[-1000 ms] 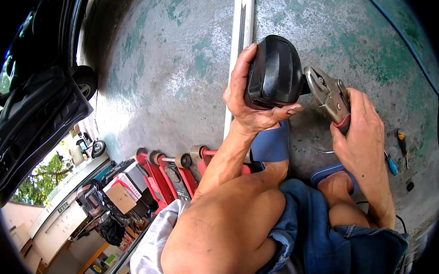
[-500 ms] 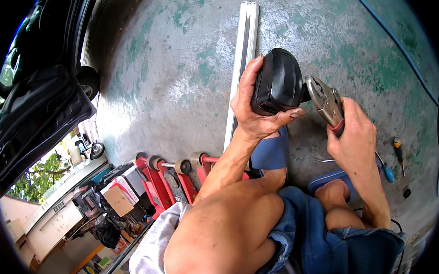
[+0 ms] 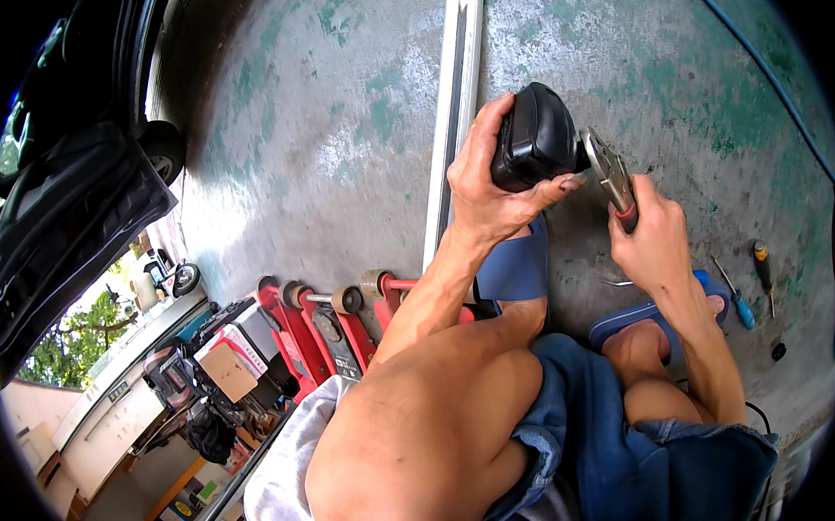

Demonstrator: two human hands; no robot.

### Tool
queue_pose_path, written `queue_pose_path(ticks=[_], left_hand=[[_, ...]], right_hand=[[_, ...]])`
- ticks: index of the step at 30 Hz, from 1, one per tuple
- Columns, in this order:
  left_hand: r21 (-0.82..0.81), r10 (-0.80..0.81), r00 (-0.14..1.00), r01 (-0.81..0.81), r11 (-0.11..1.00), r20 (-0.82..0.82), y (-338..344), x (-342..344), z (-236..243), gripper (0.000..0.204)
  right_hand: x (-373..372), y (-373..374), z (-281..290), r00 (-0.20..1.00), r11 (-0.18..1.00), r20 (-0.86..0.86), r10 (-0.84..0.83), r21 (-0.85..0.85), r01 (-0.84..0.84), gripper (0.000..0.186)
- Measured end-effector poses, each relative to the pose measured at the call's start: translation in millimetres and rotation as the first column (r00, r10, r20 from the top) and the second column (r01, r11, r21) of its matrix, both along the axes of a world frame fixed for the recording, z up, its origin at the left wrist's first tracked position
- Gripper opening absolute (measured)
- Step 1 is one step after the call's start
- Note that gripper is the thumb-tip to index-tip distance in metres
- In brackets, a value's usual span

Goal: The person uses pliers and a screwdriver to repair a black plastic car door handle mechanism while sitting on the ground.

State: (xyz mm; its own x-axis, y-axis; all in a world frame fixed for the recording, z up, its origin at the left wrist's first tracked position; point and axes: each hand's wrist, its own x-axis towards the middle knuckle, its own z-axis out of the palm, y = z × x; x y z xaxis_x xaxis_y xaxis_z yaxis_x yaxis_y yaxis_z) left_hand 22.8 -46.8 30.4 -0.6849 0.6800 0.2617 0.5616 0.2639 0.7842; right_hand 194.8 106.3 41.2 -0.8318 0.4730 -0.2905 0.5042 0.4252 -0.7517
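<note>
The patchy grey and green floor [image 3: 340, 189] is the biggest thing here. A dark car [image 3: 71, 210] sits between nine and ten o'clock in the view. Red jacks [image 3: 296, 350] are down at eight o'clock. A long white bar [image 3: 447, 119] lies on the floor just past twelve o'clock.

The left hand [image 3: 489, 187] is wrapped around a round black part [image 3: 533, 139], holding it up off the floor between one and two o'clock. The right hand [image 3: 654, 227], near three o'clock, grips the metal pliers [image 3: 614, 177] by the red end. Their tip is right beside the black part's three o'clock side, but I can't tell if they bite it.

A yellow and black screwdriver [image 3: 762, 266] and a blue screwdriver [image 3: 742, 307] lie on the floor between three and four o'clock.
</note>
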Motion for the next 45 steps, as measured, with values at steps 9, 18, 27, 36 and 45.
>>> queue_pose_path(ticks=[9,18,27,36,45], left_hand=[[-0.033,0.058,0.985,-0.054,0.998,0.165,3.3,-4.8,-7.6,0.088],[0.128,0.081,0.932,-0.134,0.983,0.353,0.9,-11.9,-17.9,0.091],[0.090,0.155,0.876,-0.218,0.972,0.457,2.9,-7.7,-13.4,0.089],[0.130,0.229,0.951,-0.259,0.957,0.210,28.1,-1.5,-17.9,0.063],[-0.110,0.237,0.961,-0.254,0.961,-0.143,42.0,-14.0,-39.5,0.053]], right_hand=[[-7.8,1.2,11.0,0.998,1.000,0.057,-0.023,-0.014,0.024,0.022],[11.6,0.1,22.5,0.988,0.997,0.144,-0.052,-0.055,0.060,0.027],[13.4,-1.1,36.5,0.972,0.992,0.232,0.021,-0.126,0.009,0.042],[10.7,-5.0,36.2,0.973,0.998,0.227,0.031,-0.052,-0.019,0.040],[-7.9,-8.9,27.7,0.939,0.996,0.333,0.084,-0.061,-0.067,0.032]])
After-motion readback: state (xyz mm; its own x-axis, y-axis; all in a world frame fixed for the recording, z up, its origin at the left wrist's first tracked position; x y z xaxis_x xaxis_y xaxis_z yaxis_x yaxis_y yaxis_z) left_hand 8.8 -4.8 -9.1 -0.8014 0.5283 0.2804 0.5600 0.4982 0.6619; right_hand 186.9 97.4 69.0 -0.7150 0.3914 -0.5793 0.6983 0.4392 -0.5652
